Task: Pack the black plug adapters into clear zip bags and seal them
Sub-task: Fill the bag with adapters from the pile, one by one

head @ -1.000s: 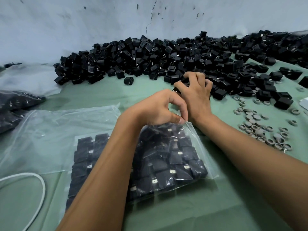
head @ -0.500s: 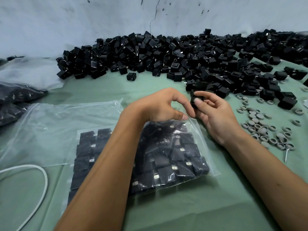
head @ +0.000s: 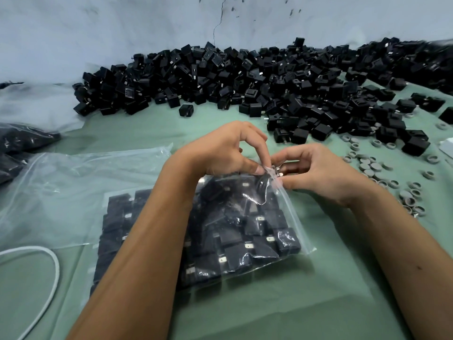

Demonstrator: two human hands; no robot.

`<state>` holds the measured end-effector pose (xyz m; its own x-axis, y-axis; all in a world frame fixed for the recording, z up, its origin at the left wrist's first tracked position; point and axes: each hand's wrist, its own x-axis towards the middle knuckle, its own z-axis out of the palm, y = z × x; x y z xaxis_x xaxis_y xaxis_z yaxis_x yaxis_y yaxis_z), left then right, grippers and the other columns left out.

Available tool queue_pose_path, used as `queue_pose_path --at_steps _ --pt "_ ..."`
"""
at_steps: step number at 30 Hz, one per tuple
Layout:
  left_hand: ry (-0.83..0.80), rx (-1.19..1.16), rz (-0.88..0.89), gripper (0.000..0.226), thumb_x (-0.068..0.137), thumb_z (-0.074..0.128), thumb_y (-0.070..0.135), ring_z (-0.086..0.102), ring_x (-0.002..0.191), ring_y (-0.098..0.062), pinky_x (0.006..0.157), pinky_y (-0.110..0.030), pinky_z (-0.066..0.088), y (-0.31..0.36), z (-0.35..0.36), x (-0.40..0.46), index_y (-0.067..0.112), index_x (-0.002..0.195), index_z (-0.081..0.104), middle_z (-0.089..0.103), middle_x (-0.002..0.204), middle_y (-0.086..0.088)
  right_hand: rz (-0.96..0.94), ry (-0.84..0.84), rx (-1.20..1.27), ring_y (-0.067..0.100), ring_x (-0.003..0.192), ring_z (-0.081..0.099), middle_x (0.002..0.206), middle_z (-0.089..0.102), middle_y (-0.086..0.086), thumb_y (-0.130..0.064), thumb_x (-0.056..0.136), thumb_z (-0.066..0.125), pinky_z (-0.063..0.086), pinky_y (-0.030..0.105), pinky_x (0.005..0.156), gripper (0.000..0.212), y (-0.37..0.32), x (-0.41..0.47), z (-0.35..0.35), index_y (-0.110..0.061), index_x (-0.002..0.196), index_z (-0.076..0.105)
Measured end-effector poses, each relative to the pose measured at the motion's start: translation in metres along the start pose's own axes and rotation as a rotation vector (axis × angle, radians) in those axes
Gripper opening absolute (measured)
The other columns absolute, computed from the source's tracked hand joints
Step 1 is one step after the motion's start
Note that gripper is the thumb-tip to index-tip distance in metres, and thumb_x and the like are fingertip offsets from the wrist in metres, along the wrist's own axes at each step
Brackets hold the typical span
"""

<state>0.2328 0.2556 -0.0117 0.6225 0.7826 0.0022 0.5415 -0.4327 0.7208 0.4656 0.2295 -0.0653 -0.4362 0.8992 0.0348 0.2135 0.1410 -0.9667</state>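
- Head view: your left hand (head: 220,153) pinches the far mouth edge of the clear plastic zip bag (head: 245,224), which lies flat on the green cloth-covered table (head: 269,303), nearly full of black adapters.
- Your right hand (head: 316,173) grips one black cube-shaped plug adapter (head: 278,171) just right of that mouth, metal prongs leftward.
- Judgement: insertion runs right to left; the right hand is nearer.
- Loose black adapter pile (head: 245,79) lies far.

Left hand (head: 220,153), right hand (head: 316,173) pinching

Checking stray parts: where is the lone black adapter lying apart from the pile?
Head view, upper left of centre: the lone adapter sits on the green cloth, just in front of the pile.
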Motion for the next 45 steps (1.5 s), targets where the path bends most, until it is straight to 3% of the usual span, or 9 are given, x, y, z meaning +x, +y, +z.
queue_pose_path --at_steps 6,12,16,18,23,28,33,40,45 --pt "-0.010 -0.036 -0.005 0.019 0.080 0.086 0.012 0.051 0.126 0.002 0.110 -0.044 0.044 0.004 0.000 0.000 0.029 0.086 0.081 0.058 0.133 0.009 -0.058 -0.129 0.015 0.050 0.104 0.066 0.109 0.075 0.019 -0.009 0.076 0.086 0.051 0.062 0.100 0.039 -0.009 -0.002 0.010 -0.005 0.112 0.074" --pt "-0.007 -0.043 -0.009 0.016 0.081 0.085 0.013 0.051 0.126 0.004 0.108 -0.041 0.045 0.004 0.000 -0.001 0.025 0.089 0.081 0.060 0.132 0.009 -0.033 -0.090 0.057 0.032 0.092 0.074 0.103 0.076 0.019 -0.008 0.078 0.085 0.055 0.057 0.087 0.034 -0.009 -0.002 0.008 -0.009 0.110 0.074" --pt "0.012 -0.044 -0.002 0.015 0.080 0.086 0.012 0.051 0.127 0.000 0.108 -0.042 0.045 0.006 -0.001 -0.001 0.025 0.088 0.081 0.059 0.133 0.007 -0.033 -0.093 0.082 0.041 0.095 0.074 0.102 0.076 0.025 -0.006 0.077 0.086 0.055 0.062 0.096 0.038 -0.010 0.001 0.017 -0.013 0.112 0.072" --pt "0.012 -0.043 0.000 0.018 0.080 0.086 0.012 0.050 0.128 -0.002 0.109 -0.043 0.044 0.006 -0.001 -0.001 0.027 0.086 0.080 0.058 0.134 0.007 -0.022 -0.068 0.085 0.041 0.086 0.075 0.097 0.076 0.027 -0.007 0.076 0.087 0.057 0.062 0.086 0.037 -0.010 0.002 0.018 -0.013 0.110 0.072" --pt "0.012 -0.053 0.005 0.017 0.079 0.086 0.011 0.051 0.127 -0.002 0.110 -0.044 0.044 0.008 -0.001 -0.002 0.026 0.087 0.080 0.058 0.133 0.006 -0.006 0.015 0.106 0.045 0.069 0.062 0.090 0.076 0.026 -0.009 0.075 0.087 0.045 0.035 0.058 0.033 -0.011 0.002 0.022 -0.010 0.104 0.070" --pt "0.016 -0.066 0.006 0.017 0.078 0.086 0.010 0.053 0.125 -0.002 0.110 -0.046 0.043 0.007 -0.002 -0.002 0.022 0.087 0.080 0.059 0.132 0.005 -0.072 0.010 0.107 0.031 0.073 0.077 0.085 0.077 0.022 0.007 0.078 0.083 0.059 0.031 0.070 0.037 -0.011 0.004 0.036 0.000 0.105 0.060" --pt "0.019 -0.050 0.019 0.014 0.079 0.086 0.011 0.052 0.125 -0.001 0.109 -0.047 0.044 0.007 -0.001 -0.002 0.020 0.089 0.081 0.060 0.132 0.006 -0.058 0.054 0.124 0.025 0.063 0.070 0.087 0.075 0.028 -0.004 0.074 0.088 0.052 0.021 0.054 0.044 -0.013 0.002 0.031 0.003 0.106 0.058" --pt "0.021 -0.056 0.040 0.016 0.078 0.086 0.010 0.054 0.121 0.000 0.107 -0.045 0.045 0.007 -0.002 -0.002 0.021 0.087 0.080 0.062 0.129 0.006 -0.075 -0.004 0.180 0.041 0.076 0.076 0.086 0.077 0.023 -0.002 0.072 0.091 0.061 0.039 0.069 0.052 -0.005 0.007 0.040 -0.009 0.112 0.057" --pt "0.042 -0.040 0.058 0.014 0.081 0.084 0.011 0.057 0.118 -0.003 0.101 -0.037 0.049 0.006 -0.002 -0.001 0.017 0.092 0.081 0.065 0.126 0.001 -0.039 0.130 0.170 0.022 0.047 0.054 0.085 0.077 0.018 -0.018 0.076 0.092 0.040 0.024 0.042 0.037 0.003 0.010 0.024 -0.013 0.102 0.066"
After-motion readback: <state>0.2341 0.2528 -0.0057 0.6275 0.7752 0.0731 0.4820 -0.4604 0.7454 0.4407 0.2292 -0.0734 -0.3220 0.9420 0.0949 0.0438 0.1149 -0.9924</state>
